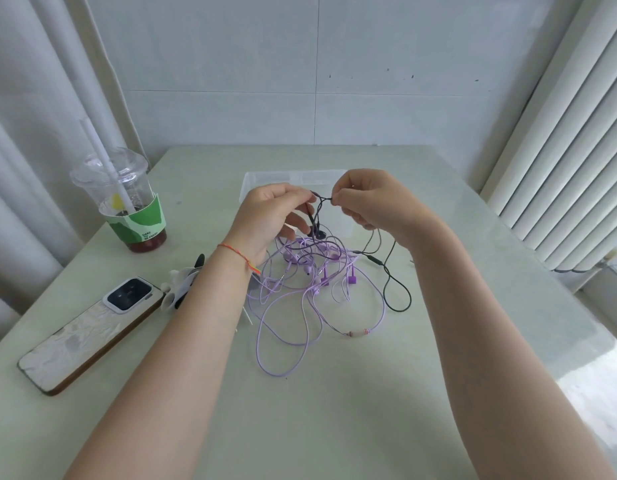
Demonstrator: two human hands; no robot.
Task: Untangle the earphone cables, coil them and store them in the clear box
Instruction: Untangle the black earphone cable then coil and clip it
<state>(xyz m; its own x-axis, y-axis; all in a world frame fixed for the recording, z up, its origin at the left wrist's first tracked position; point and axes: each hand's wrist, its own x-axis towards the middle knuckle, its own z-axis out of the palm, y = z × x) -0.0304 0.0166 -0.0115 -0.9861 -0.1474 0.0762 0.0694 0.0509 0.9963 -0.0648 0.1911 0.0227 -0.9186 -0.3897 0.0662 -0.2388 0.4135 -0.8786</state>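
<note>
Two bare forearms reach in from the bottom edge over a pale green glossy table point(334, 427). Closest on the tabletop is a heap of thin lilac earphone cables point(300, 306), loops sprawling everywhere, still a proper knot, with a thin black earphone cable point(397, 292) threaded through it and looping out to the right side. Off to the left lies a smartphone in a white marbled case point(88, 330), camera side up, and just past it there's some small black-and-white gadget point(182, 285) I can't make out.

Above the heap, the left hand point(269, 216), with a red string bracelet point(236, 254) on its wrist, has its fingers curled and pinches the black cable up top. The right hand point(369, 199) pinches the same cable just beside it, so a short stretch runs taut between the two.

Right behind the hands sits the clear plastic box point(265, 178), open on top, mostly hidden. Further left stands a clear plastic cup with a green sleeve point(130, 202), dome lid and white straw. At the back, grey wall and white curtains point(559, 150).
</note>
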